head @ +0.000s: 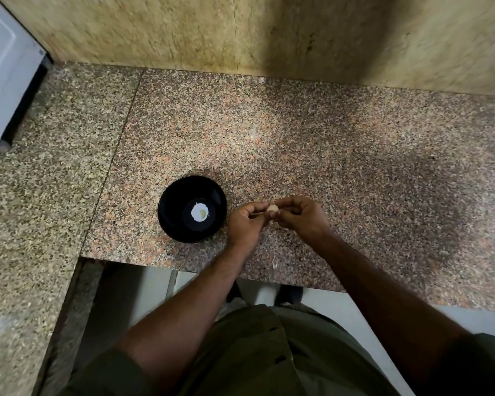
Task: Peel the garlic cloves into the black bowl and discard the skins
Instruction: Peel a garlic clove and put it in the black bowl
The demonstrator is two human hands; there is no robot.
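Observation:
A black bowl (192,208) stands on the speckled granite counter (326,155), near its front edge. In the bowl's bottom lies a white patch with a small yellowish piece on it. Just right of the bowl, my left hand (247,221) and my right hand (299,215) meet above the counter. Both pinch one pale garlic clove (272,208) between their fingertips. Most of the clove is hidden by the fingers.
A white appliance (6,70) stands at the far left against the stone wall (240,32). The counter turns a corner on the left, with a side slab (26,224). Below the front edge I see pale floor and my own green clothing.

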